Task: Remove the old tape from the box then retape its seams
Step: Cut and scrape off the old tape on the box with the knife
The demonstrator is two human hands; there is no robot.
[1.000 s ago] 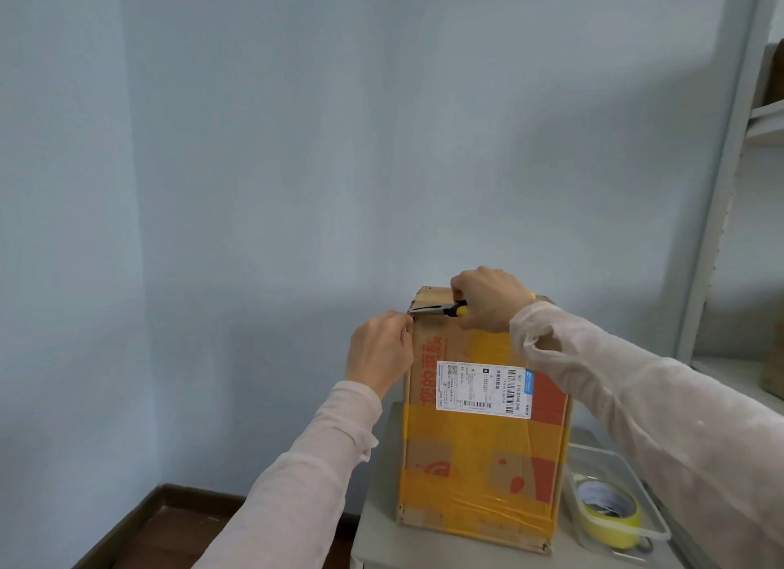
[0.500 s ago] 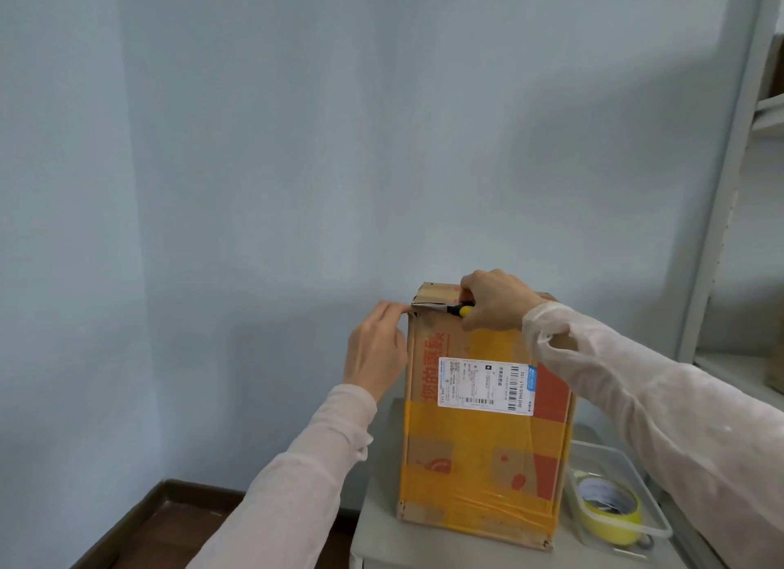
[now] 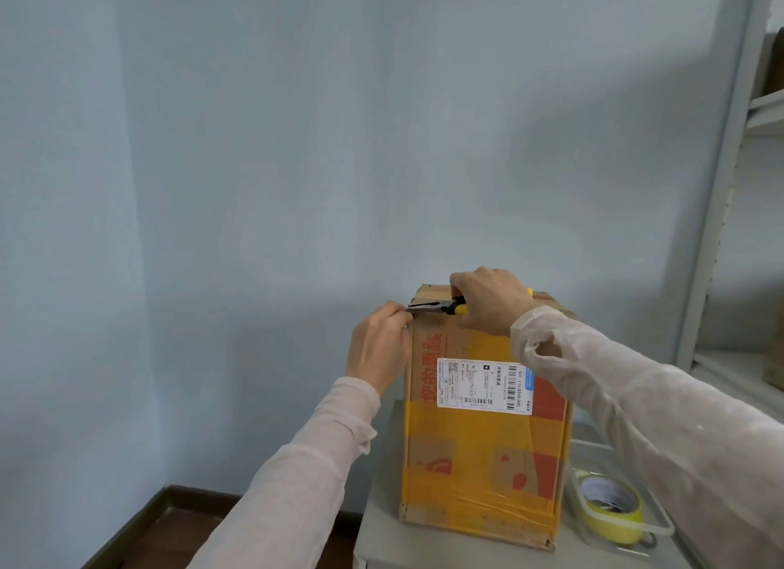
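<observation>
Gripping yellow-handled pliers (image 3: pixel 437 306), the right hand (image 3: pixel 492 301) sits over the top left corner of the tall box (image 3: pixel 479 441), upright on a grey table (image 3: pixel 382 539). A hard pull could tip the box or tear cardboard instead of tape. The left hand (image 3: pixel 375 348) lies against the box's left edge, fingers curled beside the plier tips; whether they pinch tape is unclear.

Cardboard box (image 3: pixel 485 420) stands upright on table (image 3: pixel 382 530), banded with yellow tape (image 3: pixel 475 509).
</observation>
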